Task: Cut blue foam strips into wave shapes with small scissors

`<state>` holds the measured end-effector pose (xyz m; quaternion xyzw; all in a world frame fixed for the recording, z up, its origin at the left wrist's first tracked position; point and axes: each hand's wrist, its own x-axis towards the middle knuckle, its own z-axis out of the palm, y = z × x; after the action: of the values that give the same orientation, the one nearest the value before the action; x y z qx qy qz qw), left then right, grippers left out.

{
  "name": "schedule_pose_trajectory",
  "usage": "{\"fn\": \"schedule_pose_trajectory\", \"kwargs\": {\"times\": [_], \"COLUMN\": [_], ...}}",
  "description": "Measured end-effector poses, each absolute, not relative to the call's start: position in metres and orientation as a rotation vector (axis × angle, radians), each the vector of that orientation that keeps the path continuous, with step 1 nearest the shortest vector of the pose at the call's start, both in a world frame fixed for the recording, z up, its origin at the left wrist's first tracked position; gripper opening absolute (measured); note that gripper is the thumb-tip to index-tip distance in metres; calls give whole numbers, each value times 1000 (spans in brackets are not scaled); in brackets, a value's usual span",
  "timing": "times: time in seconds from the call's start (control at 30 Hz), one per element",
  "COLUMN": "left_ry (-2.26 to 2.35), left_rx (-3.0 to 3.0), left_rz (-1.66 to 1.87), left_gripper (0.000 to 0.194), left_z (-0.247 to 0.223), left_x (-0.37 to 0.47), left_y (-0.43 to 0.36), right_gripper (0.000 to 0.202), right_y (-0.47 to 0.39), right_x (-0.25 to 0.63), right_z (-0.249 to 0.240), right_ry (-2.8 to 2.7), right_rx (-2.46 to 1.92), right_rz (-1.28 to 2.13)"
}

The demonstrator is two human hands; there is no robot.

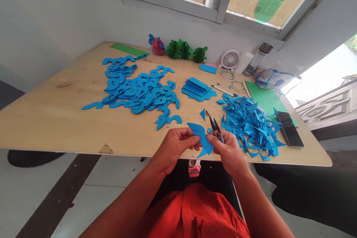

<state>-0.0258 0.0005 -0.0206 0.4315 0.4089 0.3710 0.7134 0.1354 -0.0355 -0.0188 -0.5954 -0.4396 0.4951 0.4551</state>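
Observation:
Between my two hands, just over the table's front edge, is a partly cut piece of blue paper (198, 130). My left hand (178, 143) pinches its left side between thumb and fingers. With thumb and fingertips my right hand (227, 150) grips the paper's right side, and it also keeps a pair of thread snips (216, 129) in the palm. The snips' dark blades point away from me, apart at the tips. A small blue triangular scrap (203, 114) lies just beyond the paper.
Curved blue cut-outs (145, 93) spread over the left-centre, with folded blue sheets (196, 88) behind. Blue scraps (248, 122) heap at right beside a phone (290, 129). Along the wall stand green paper figures (178, 49), a small fan (230, 59) and a bottle (258, 59).

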Motion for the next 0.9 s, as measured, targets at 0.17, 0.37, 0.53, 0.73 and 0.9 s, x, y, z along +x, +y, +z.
{"fn": "schedule_pose_trajectory", "kwargs": {"times": [0.17,0.37,0.53,0.73,0.9], "left_ry": [918,919,947,928,878], "left_rx": [970,986,996,1012,983], "left_rz": [819,812,794,714,622], "left_gripper": [16,15,16,14,13], "left_z": [-20,-20,-16,-10,-8], "left_x": [-26,-27,-26,-24,-23], "left_y": [0,-1,-2,-5,-8], "right_gripper": [29,29,29,24,20], "right_y": [-36,-37,-36,-29,-26], "right_x": [135,135,140,142,139], "right_z": [-16,-20,-17,-1,2], "right_ry": [-1087,-1071,-1105,-1202,-1276], "right_rx": [-1475,-1442,-1435,-1428,-1417], "right_rz": [1234,1253,1218,1226,1278]}}
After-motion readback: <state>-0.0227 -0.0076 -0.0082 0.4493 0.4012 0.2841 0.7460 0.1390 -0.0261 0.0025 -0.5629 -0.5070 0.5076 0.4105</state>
